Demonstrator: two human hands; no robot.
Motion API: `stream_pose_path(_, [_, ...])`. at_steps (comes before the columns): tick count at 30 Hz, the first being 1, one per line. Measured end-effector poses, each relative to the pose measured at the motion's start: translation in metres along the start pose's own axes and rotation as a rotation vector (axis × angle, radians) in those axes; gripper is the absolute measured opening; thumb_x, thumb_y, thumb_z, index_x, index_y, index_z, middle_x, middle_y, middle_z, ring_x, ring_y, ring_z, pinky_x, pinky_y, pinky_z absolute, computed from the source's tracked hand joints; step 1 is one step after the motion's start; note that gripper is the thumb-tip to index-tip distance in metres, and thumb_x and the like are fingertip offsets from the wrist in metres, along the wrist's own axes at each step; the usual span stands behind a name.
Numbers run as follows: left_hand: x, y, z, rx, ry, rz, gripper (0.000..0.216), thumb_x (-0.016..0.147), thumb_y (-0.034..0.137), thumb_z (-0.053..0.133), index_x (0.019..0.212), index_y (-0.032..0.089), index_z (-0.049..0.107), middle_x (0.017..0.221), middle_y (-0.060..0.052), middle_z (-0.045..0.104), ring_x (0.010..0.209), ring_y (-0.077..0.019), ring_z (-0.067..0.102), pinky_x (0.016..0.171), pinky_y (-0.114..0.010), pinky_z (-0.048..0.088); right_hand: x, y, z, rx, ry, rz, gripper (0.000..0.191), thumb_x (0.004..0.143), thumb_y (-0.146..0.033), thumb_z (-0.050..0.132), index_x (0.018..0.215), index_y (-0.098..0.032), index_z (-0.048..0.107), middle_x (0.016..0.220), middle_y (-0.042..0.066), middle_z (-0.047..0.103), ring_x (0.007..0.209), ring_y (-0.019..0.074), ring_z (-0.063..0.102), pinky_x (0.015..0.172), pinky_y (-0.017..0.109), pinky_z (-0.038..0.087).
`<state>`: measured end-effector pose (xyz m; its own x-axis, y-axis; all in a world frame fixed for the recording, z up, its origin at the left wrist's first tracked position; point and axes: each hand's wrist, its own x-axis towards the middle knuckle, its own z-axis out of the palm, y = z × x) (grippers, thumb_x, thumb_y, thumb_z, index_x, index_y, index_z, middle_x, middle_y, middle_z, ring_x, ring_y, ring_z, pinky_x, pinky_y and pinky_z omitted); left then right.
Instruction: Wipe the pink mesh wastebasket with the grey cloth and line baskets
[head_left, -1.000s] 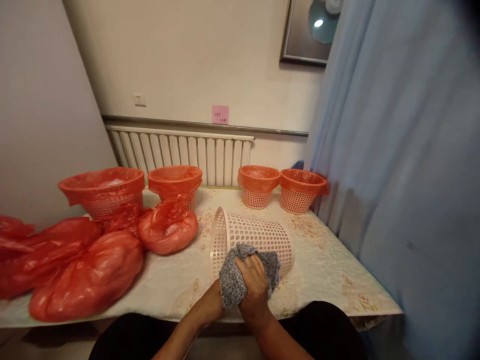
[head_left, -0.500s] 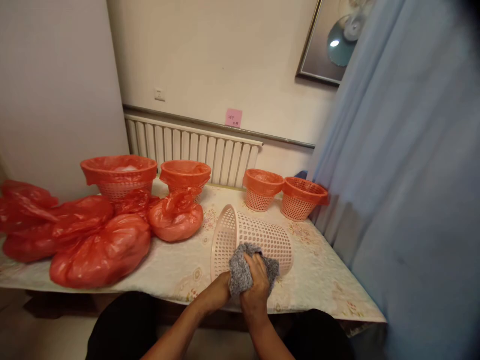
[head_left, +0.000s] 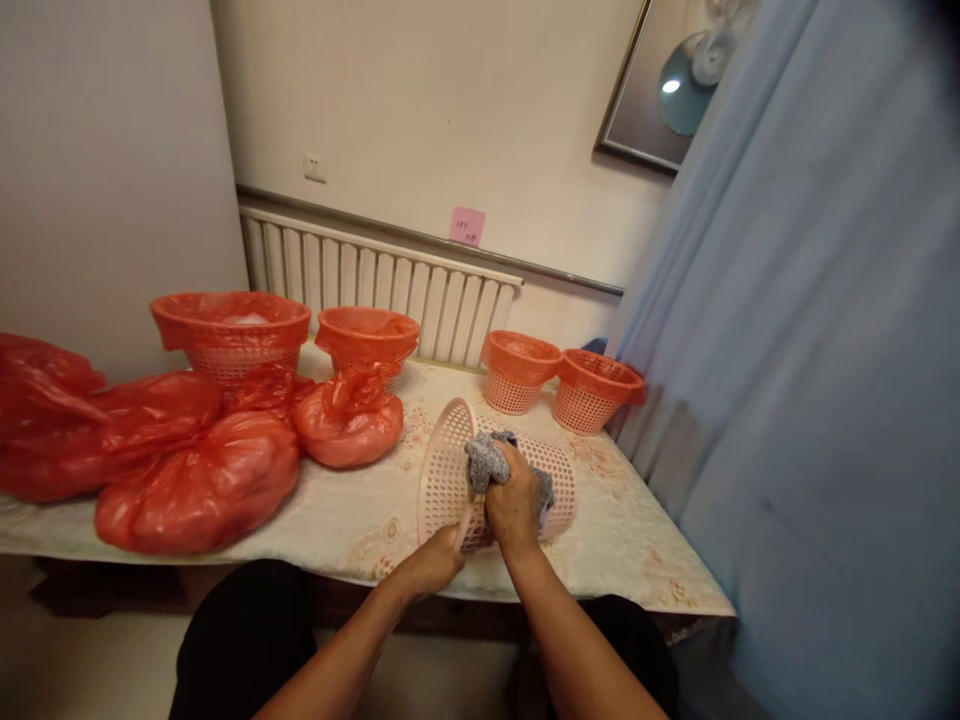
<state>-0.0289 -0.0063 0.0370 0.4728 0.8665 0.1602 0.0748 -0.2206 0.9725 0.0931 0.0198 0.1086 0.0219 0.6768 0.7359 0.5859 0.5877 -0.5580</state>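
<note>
A pale pink perforated plastic wastebasket [head_left: 444, 478] lies on its side on the table, its mouth facing left. My left hand [head_left: 437, 562] grips the near edge of its rim, with the fingers partly hidden behind it. In my right hand [head_left: 516, 505] is a bunched grey speckled cloth [head_left: 487, 462], pressed against the upper side of the wastebasket. Part of the cloth sticks out to the right of the hand.
Several similar baskets lined with red bags stand along the back, including a wide one [head_left: 244, 355] and a small one [head_left: 592, 405]. Filled red plastic bags [head_left: 202, 490] lie at left on the flowered tablecloth [head_left: 337, 530]. A blue curtain [head_left: 750, 350] hangs at right.
My left hand has come from beside the cloth to the wastebasket's rim. My right hand has moved the cloth up onto the basket's side. The view has shifted slightly.
</note>
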Motion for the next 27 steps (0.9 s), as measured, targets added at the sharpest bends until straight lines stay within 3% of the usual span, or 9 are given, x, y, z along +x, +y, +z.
stream_pose_path(6, [-0.003,-0.007,0.0,-0.003,-0.015,0.018,0.061,0.055,0.003,0.043,0.107,0.015,0.073,0.115,-0.003,0.073,0.12,-0.0278,0.058,0.115,-0.045,0.031,0.039,-0.001,-0.002,-0.08,-0.127,0.02,0.033,0.073,-0.009,0.045,0.092,-0.022,0.069,0.091,0.001,0.07,0.085,0.0183,0.06,0.077,0.025,0.043])
stream_pose_path(12, [0.002,-0.008,0.0,-0.048,0.002,0.062,0.057,0.062,0.006,0.047,0.114,0.014,0.069,0.115,-0.005,0.073,0.12,-0.0268,0.058,0.112,-0.046,0.035,0.031,0.003,0.001,-0.038,-0.115,-0.084,0.034,0.074,-0.008,0.043,0.096,-0.018,0.066,0.096,0.005,0.068,0.093,0.0194,0.059,0.086,0.029,0.044])
stream_pose_path(19, [0.004,0.001,0.004,-0.088,0.083,0.089,0.045,0.076,0.021,0.061,0.12,0.014,0.065,0.121,-0.01,0.069,0.118,-0.0304,0.058,0.109,-0.05,0.037,-0.019,0.023,0.008,-0.119,-0.001,-0.209,0.064,0.062,-0.002,0.04,0.12,-0.014,0.06,0.12,0.013,0.063,0.121,0.025,0.051,0.105,0.045,0.039])
stream_pose_path(23, [0.003,0.002,-0.002,-0.129,0.202,0.056,0.049,0.074,0.032,0.067,0.119,0.015,0.065,0.123,-0.011,0.068,0.128,-0.0312,0.049,0.116,-0.049,0.027,-0.073,0.039,0.017,-0.176,0.074,-0.287,0.067,0.065,-0.002,0.039,0.128,-0.016,0.055,0.126,0.013,0.061,0.125,0.0257,0.05,0.102,0.048,0.044])
stream_pose_path(27, [0.007,0.001,-0.007,-0.238,0.231,-0.011,0.046,0.078,0.048,0.059,0.106,0.013,0.072,0.111,-0.011,0.073,0.118,-0.0321,0.057,0.111,-0.049,0.036,-0.119,0.049,0.027,-0.222,0.069,-0.355,0.069,0.07,-0.005,0.04,0.137,-0.016,0.047,0.122,0.013,0.063,0.12,0.027,0.055,0.097,0.049,0.048])
